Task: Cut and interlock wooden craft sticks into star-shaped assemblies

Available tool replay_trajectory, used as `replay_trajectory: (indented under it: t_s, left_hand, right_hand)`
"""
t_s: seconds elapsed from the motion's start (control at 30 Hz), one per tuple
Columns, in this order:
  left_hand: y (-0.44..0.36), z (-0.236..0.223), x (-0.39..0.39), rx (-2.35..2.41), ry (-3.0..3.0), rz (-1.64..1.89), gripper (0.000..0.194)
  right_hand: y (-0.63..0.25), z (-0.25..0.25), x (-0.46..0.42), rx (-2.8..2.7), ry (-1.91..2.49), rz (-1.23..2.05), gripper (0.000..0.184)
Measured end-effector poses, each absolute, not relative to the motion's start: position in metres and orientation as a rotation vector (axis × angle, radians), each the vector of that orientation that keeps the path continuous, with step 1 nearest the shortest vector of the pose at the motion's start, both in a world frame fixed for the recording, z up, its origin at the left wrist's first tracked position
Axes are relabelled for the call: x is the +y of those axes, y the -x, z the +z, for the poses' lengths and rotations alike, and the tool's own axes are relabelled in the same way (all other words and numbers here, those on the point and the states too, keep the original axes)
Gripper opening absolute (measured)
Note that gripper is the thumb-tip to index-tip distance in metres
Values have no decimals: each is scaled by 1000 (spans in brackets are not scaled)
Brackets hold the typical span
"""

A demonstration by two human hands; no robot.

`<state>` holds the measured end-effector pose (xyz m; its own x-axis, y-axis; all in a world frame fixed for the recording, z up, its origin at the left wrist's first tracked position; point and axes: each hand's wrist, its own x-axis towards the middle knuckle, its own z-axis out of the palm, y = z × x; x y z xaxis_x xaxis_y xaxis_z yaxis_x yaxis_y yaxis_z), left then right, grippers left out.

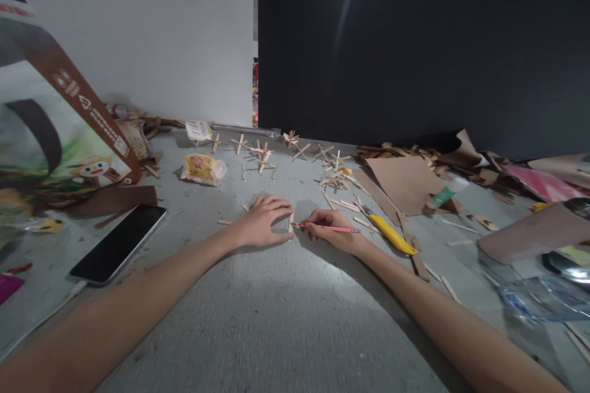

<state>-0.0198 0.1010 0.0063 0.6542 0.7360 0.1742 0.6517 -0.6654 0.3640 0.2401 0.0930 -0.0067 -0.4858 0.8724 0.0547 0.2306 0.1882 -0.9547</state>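
Note:
My left hand (pixel 265 222) rests on the grey table with its thumb and fingertips at the two ends of a short wooden craft stick (pixel 291 222), pinning it down. From the right, my right hand (pixel 332 228) grips a pink pencil (pixel 343 230), its tip at the stick. Just left of my left hand lies another craft stick (pixel 225 222), partly hidden by that hand. Beyond my right hand lie several loose sticks (pixel 348 205) and a yellow utility knife (pixel 391 234).
Crossed stick pieces (pixel 265 156) stand at the back, near a yellow snack packet (pixel 203 170). A phone (pixel 120 244) on a cable and a large printed bag (pixel 69 104) are at left. At right are cardboard (pixel 405 181), a glue bottle (pixel 446 193) and a clear plastic container (pixel 544 297).

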Motion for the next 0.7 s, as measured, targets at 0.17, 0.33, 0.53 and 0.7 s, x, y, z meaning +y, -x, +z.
replay_trajectory:
  t_s: [0.17,0.33,0.53,0.7]
  left_hand:
    - [20,7,101,1104,-2595,440,61]
    - [20,9,101,1118,-2598,428,61]
    - [19,8,100,1115,-2607,443,60]
    - [20,6,101,1119,-2600,455,60]
  right_hand:
    - [-240,-7,93,-1845,1001,1316,45]
    - [-241,-9,94,-1853,1004,1308,47]
    - [-241,-8,93,-1832,1024,1333,45]
    - [-241,-6,92,-1851,1015,1340,43]
